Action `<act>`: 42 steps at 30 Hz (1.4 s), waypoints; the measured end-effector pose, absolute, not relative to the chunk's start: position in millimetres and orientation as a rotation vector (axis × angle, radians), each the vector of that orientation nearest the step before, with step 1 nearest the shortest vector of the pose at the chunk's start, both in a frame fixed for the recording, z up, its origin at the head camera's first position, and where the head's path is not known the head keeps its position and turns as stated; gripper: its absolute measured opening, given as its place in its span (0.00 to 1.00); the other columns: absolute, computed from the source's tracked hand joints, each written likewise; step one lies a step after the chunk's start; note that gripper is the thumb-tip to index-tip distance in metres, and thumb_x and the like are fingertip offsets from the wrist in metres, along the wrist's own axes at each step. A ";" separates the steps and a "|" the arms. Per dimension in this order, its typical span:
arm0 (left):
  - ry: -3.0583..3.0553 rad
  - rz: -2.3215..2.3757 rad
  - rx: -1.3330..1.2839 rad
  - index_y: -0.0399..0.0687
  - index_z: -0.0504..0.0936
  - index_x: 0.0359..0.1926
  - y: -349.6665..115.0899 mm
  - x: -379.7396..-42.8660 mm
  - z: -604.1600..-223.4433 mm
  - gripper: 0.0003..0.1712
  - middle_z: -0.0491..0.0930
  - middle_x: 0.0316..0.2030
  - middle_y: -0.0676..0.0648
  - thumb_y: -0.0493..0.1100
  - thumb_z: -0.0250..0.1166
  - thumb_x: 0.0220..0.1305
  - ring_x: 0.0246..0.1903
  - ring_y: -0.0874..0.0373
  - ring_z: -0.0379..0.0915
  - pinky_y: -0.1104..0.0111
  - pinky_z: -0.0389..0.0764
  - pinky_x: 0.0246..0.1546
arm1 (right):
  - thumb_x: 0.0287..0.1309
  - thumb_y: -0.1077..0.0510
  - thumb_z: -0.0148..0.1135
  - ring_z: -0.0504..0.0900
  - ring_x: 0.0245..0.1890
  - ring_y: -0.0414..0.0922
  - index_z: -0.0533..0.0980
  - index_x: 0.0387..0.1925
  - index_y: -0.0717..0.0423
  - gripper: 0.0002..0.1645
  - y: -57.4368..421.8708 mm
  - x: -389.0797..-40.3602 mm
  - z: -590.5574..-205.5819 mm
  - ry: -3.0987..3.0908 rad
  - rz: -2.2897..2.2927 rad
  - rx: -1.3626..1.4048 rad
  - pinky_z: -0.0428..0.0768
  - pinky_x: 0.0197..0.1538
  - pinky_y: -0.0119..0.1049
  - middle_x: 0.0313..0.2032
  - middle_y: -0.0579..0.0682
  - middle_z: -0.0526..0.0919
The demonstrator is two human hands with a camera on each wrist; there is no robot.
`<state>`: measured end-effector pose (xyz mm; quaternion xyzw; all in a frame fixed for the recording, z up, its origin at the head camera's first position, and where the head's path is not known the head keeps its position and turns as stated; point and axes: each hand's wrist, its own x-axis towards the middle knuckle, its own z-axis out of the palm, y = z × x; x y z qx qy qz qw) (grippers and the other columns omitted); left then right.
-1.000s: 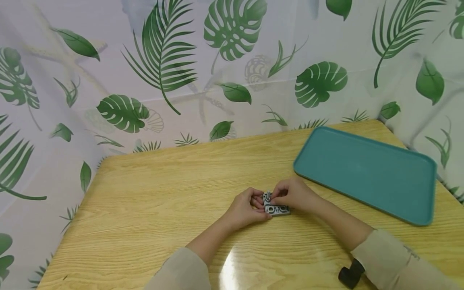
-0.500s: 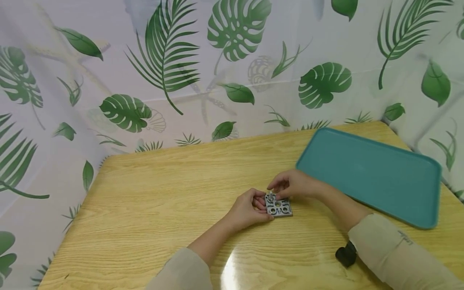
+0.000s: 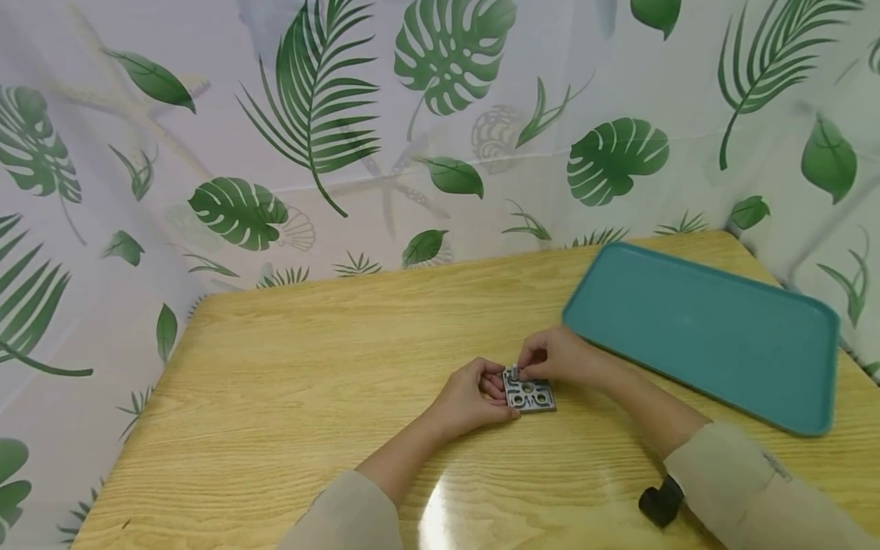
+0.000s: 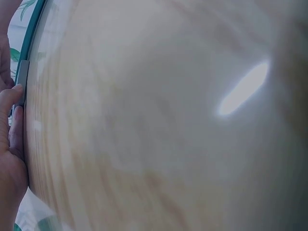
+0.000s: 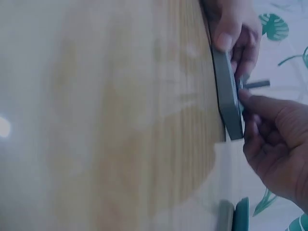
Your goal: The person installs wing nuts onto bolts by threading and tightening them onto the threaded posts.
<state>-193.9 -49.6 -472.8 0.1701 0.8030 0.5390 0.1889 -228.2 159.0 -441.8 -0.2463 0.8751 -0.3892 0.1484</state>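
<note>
A square grey metal plate (image 3: 528, 399) with several round holes lies on the wooden table, slightly raised in the right wrist view. My left hand (image 3: 467, 396) grips it by its left side, thumb on the near edge and fingers curled behind. From the plate's far left corner stands a thin metal bolt (image 3: 514, 372), seen sideways as a grey shaft (image 5: 257, 84) in the right wrist view. My right hand (image 3: 562, 357) pinches low around the bolt with thumb and forefinger; the fingertips hide its base. In the left wrist view, only the plate's edge (image 4: 21, 79) shows.
A teal tray (image 3: 694, 328) lies at the table's right rear. A black object (image 3: 661, 502) sits beside the right sleeve. Behind the table (image 3: 309, 382) hangs a leaf-printed cloth (image 3: 509, 122).
Half a second ago my right fingers were spread off the bolt; now they are back pinching it. My left hand keeps its grip on the plate. The head view shifted slightly.
</note>
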 end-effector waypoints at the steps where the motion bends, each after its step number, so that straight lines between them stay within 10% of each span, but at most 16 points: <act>1: 2.258 1.522 0.475 0.37 0.71 0.53 -49.5 -194.0 -472.7 0.35 0.76 0.35 0.49 0.37 0.77 0.44 0.32 0.65 0.75 0.77 0.82 0.35 | 0.51 0.63 0.68 0.75 0.26 0.36 0.81 0.25 0.58 0.03 157.2 -224.1 -441.2 2.546 -1.121 -0.678 0.76 0.29 0.27 0.25 0.46 0.83; 16: 2.271 1.503 0.475 0.38 0.71 0.54 -51.8 -195.1 -472.4 0.35 0.76 0.35 0.49 0.38 0.76 0.44 0.33 0.65 0.74 0.77 0.82 0.35 | 0.47 0.60 0.72 0.77 0.27 0.38 0.81 0.26 0.55 0.06 140.9 -184.9 -445.6 2.740 -1.283 -0.387 0.76 0.28 0.29 0.25 0.45 0.82; 30: 2.250 1.512 0.488 0.37 0.71 0.54 -50.9 -193.0 -470.5 0.35 0.76 0.37 0.49 0.38 0.76 0.44 0.33 0.65 0.75 0.77 0.82 0.36 | 0.48 0.63 0.71 0.79 0.32 0.40 0.80 0.42 0.65 0.18 165.3 -229.7 -441.0 2.442 -1.166 -0.616 0.80 0.35 0.33 0.31 0.49 0.83; 42: 2.249 1.515 0.491 0.37 0.71 0.54 -50.9 -194.2 -472.3 0.34 0.76 0.36 0.49 0.37 0.76 0.45 0.33 0.65 0.74 0.77 0.82 0.36 | 0.49 0.67 0.68 0.79 0.28 0.37 0.82 0.31 0.63 0.05 157.4 -241.2 -437.4 2.366 -1.123 -0.756 0.80 0.32 0.29 0.27 0.49 0.84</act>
